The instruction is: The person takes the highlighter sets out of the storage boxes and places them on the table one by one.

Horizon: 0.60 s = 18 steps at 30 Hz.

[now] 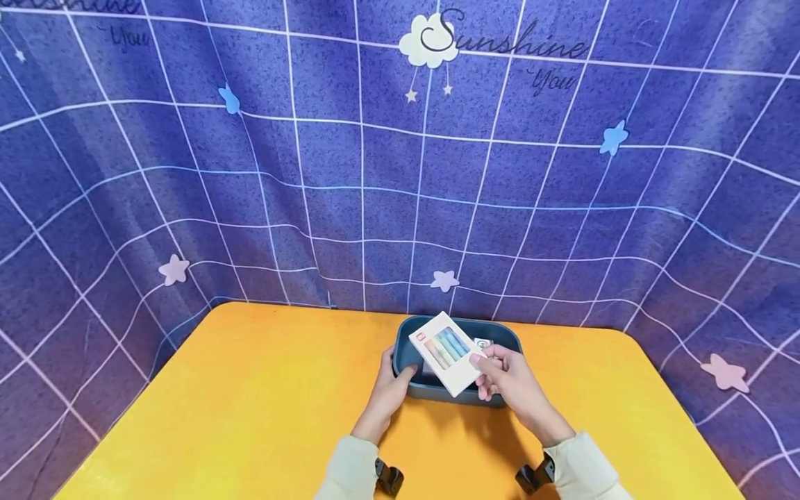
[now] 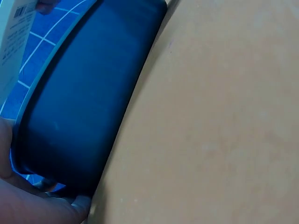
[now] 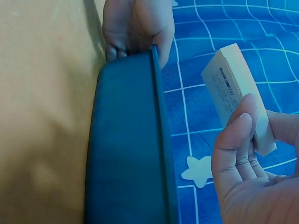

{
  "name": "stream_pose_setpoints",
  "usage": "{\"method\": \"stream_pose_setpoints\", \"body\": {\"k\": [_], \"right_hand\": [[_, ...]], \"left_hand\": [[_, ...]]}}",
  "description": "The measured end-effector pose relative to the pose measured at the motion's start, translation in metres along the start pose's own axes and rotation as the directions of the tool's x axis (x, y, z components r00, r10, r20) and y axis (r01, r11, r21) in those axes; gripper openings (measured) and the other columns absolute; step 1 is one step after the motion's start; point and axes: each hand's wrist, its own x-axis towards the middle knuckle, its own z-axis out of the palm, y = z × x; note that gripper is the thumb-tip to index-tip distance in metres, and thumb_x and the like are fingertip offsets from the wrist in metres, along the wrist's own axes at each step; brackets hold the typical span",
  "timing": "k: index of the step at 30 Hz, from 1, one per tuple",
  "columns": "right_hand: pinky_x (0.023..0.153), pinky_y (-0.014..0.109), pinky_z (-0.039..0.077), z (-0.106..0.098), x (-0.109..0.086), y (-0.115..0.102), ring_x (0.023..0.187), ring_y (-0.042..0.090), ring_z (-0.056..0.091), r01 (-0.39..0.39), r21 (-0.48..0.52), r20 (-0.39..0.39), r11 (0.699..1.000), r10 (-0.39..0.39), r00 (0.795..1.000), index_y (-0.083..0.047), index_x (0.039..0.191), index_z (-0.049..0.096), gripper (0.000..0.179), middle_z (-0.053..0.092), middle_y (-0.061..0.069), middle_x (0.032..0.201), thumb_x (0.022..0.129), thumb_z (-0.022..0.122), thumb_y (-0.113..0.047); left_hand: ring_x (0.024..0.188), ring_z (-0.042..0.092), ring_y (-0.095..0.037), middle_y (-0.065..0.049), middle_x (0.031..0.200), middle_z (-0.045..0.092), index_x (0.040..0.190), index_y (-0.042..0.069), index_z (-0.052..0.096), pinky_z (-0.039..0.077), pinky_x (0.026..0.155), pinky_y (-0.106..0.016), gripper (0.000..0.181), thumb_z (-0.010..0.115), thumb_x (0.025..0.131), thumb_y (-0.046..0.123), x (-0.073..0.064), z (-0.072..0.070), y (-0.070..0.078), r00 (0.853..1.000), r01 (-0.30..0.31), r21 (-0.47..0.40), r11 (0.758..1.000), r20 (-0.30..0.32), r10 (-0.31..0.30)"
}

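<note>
The right hand (image 1: 515, 382) pinches a white box (image 1: 446, 353) by its near right corner, with the thumb on top and fingers bent below. The box is up in the air over the tub (image 3: 126, 140), tilted, and not touching the rim. Its window shows a row of colored sticks (blue, green and yellow ones). The left hand (image 1: 389, 392) holds the left end of the tub, thumb over the rim and fingers outside. Inside the tub, to the right, is a small thing with a round mark (image 1: 483, 343), partly hidden. The tub sits toward the far side of the yellow table (image 1: 250, 389), and behind it hangs a purple cloth (image 1: 387, 229) with stars.

The step in hand seems to be moving the box over the tub; in or out, nobody can tell. The next move calls for a steady pinch and a still tub.
</note>
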Motion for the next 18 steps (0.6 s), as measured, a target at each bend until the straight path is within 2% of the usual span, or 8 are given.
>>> {"method": "stream_pose_setpoints", "body": {"k": [6, 13, 18], "right_hand": [[0.052, 0.022, 0.049, 0.004, -0.01, -0.006, 0.05, 0.011, 0.057, -0.011, -0.006, 0.009, 1.0, 0.012, 1.0, 0.004, 0.106, 0.053, 0.025, 0.062, 0.0, 0.064, 0.1, 0.06, -0.019], [0.054, 0.022, 0.049, 0.009, -0.022, -0.005, 0.052, 0.011, 0.058, -0.033, -0.003, 0.048, 0.999, 0.034, 0.998, 0.008, 0.11, 0.051, 0.031, 0.062, -0.002, 0.065, 0.102, 0.058, -0.022], [0.053, 0.021, 0.048, 0.013, -0.027, -0.002, 0.051, 0.012, 0.057, -0.051, 0.032, 0.023, 0.998, 0.05, 0.998, 0.006, 0.107, 0.051, 0.029, 0.063, -0.001, 0.064, 0.101, 0.059, -0.021]], "left_hand": [[0.141, 0.04, -0.039, -0.021, 0.157, 0.039, 0.155, 0.011, 0.028, 0.027, 0.119, -0.066, 0.062, 0.056, 0.1, 0.019, -0.003, -0.003, 0.001, 1.0, -0.009, 0.002, 1.0, -0.005, 0.009], [0.143, 0.039, -0.038, -0.019, 0.158, 0.039, 0.154, 0.012, 0.029, 0.025, 0.121, -0.065, 0.061, 0.054, 0.099, 0.015, -0.001, -0.004, -0.001, 1.0, -0.012, 0.002, 1.0, -0.011, 0.012], [0.145, 0.038, -0.037, -0.017, 0.159, 0.038, 0.155, 0.013, 0.029, 0.024, 0.121, -0.066, 0.06, 0.054, 0.1, 0.017, 0.001, -0.004, -0.002, 1.0, -0.019, 0.002, 1.0, 0.004, 0.019]]}}
